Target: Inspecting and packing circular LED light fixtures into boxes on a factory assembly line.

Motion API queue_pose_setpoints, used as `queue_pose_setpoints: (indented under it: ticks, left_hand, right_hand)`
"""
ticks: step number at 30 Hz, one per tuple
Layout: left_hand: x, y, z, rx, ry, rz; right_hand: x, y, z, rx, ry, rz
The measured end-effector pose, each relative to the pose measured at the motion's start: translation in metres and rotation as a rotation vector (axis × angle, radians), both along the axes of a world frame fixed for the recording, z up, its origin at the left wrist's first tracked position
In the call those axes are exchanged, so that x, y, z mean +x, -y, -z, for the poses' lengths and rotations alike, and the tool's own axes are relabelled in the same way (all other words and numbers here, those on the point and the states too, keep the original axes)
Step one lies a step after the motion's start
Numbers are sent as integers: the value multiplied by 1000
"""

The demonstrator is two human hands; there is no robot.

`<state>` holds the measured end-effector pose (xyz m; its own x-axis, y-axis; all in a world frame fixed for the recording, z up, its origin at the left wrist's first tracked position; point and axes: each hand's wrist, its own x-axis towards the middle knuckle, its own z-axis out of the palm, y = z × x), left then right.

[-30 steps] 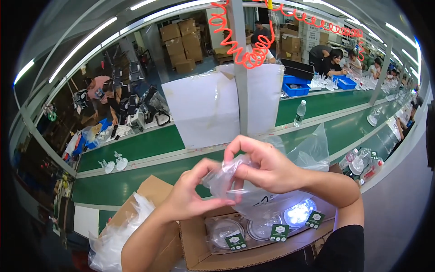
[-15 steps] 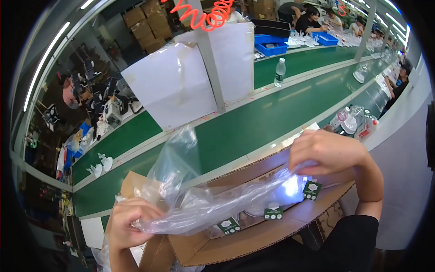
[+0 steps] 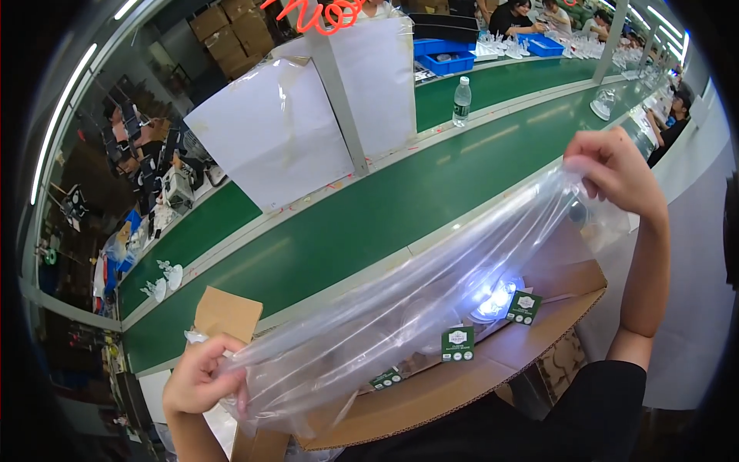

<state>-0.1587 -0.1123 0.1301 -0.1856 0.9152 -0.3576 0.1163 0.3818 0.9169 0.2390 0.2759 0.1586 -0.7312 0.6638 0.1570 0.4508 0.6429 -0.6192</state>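
Between my two hands stretches a clear plastic bag (image 3: 369, 308), pulled taut across an open cardboard box (image 3: 431, 408). My left hand (image 3: 204, 377) pinches its edge at the box's left end. Raised beyond the right end of the box, my right hand (image 3: 612, 169) grips the other edge in closed fingers. Under and beside the film, inside the box, lie clear items with green tags (image 3: 457, 344). One of them, a round light (image 3: 493, 299), glows bluish white next to another green tag (image 3: 524, 307). The film blurs what lies deeper in the box.
A green conveyor belt (image 3: 369, 223) runs behind the box, with a water bottle (image 3: 461, 102) by its far rail. White boards (image 3: 277, 138) lean at a post. White parts (image 3: 175, 276) stand at left. Blue bins (image 3: 446, 61) and several people are farther back.
My right hand has risen up and to the right, drawing the bunched plastic bag out taut. My left hand has shifted slightly left and down. The glowing light shows more fully.
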Motion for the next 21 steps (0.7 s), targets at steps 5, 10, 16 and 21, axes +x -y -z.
queue_pose_setpoints:
  ticks: [5, 10, 16, 21]
  left_hand:
    - [-27, 0, -25, -171, -58, 81]
    - [-48, 2, -28, -147, -51, 231]
    - [-29, -47, 39, -317, -497, 278]
    - [-12, -40, 60, -60, -957, 317]
  right_hand:
    - [9, -34, -30, 417, 106, -9]
    - [-3, -43, -56, 249, 287, -90]
    - [-28, -80, 27, 434, 431, -133]
    - [-29, -75, 88, 388, 409, -258]
